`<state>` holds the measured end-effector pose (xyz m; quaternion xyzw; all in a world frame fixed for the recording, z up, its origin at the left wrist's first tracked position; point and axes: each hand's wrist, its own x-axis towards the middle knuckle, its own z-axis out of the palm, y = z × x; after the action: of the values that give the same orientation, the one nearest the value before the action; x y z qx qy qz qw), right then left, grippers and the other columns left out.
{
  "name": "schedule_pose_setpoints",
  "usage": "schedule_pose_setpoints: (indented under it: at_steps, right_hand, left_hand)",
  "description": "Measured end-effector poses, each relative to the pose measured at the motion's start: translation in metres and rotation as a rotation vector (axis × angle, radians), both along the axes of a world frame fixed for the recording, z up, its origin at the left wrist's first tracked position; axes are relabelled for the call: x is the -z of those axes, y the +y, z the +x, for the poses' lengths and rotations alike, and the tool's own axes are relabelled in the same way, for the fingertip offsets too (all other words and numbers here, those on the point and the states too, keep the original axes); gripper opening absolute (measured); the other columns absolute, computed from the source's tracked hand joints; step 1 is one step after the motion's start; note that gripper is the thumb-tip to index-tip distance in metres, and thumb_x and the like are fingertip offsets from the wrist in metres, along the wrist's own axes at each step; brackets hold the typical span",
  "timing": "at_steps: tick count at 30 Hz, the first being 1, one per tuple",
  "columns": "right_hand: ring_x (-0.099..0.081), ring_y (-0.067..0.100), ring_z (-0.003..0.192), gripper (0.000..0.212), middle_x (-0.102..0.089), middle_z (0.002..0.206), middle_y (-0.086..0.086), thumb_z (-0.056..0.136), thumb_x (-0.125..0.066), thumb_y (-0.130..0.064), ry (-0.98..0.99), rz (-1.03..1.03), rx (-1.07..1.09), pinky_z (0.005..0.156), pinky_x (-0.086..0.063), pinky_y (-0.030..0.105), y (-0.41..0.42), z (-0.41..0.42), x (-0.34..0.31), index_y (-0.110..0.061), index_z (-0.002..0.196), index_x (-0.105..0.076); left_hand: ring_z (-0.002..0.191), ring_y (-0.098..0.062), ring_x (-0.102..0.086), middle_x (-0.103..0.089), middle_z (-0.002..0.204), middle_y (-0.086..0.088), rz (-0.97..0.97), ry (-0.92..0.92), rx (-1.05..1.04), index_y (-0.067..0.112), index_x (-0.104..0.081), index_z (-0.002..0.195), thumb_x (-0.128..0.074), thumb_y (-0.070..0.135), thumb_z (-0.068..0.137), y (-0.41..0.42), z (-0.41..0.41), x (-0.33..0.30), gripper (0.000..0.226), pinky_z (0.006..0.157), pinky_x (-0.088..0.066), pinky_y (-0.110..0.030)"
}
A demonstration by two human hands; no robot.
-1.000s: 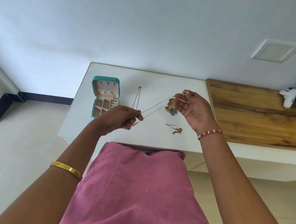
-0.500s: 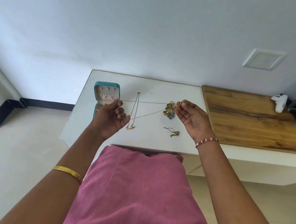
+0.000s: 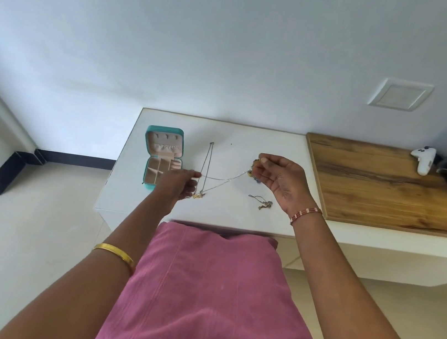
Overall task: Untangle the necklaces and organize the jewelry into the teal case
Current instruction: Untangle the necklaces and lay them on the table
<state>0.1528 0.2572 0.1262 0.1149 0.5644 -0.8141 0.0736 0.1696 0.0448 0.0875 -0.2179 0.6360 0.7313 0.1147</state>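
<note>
Silver chain [image 3: 223,179] strung taut between both hands over white tabletop [image 3: 238,215]. Left hand [image 3: 178,181] fingers pinch one end; right hand [image 3: 279,177] fingers pinch gold-blue tangle [image 3: 254,169]. Open teal case [image 3: 162,157] at 9 o'clock. Risk: hard pull tightens knot or snaps chain.

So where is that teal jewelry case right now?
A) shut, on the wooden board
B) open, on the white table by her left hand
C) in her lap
B: the teal case lies open on the white table, beside the left hand.
</note>
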Motion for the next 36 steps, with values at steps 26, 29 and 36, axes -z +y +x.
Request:
schedule_pose_setpoints:
  at_steps: [26, 29, 36]
  right_hand:
    - [-0.055, -0.004, 0.052, 0.005, -0.063, 0.065, -0.001, 0.075, -0.07, -0.003, 0.33, 0.899, -0.255, 0.055, -0.042, 0.009, -0.04, 0.016, -0.028, -0.002, 0.08, -0.071]
    - [-0.051, 0.003, 0.061, 0.007, -0.062, 0.074, 0.001, 0.076, -0.068, -0.003, 0.391, 0.998, -0.186, 0.059, -0.039, 0.011, -0.048, 0.026, -0.015, -0.007, 0.08, -0.072]
    - [-0.046, 0.003, 0.069, 0.009, -0.054, 0.08, -0.001, 0.076, -0.072, -0.013, 0.438, 0.982, -0.158, 0.064, -0.037, 0.015, -0.044, 0.033, 0.005, -0.015, 0.084, -0.074]
  left_hand:
    - [0.082, -0.03, -0.063, -0.064, 0.088, -0.02, 0.492, -0.212, 0.117, -0.004, -0.059, 0.092, -0.035, 0.019, 0.099, 0.045, 0.018, -0.04, 0.034, 0.073, -0.052, -0.036]
    - [0.082, -0.03, -0.061, -0.062, 0.089, -0.021, 0.588, -0.211, 0.043, -0.006, -0.056, 0.096, -0.034, 0.02, 0.099, 0.043, 0.012, -0.041, 0.034, 0.074, -0.05, -0.038]
    - [0.08, -0.028, -0.065, -0.07, 0.075, -0.02, 0.631, -0.182, 0.035, -0.006, -0.059, 0.096, -0.037, -0.004, 0.092, 0.031, 0.01, -0.037, 0.022, 0.071, -0.058, -0.034]
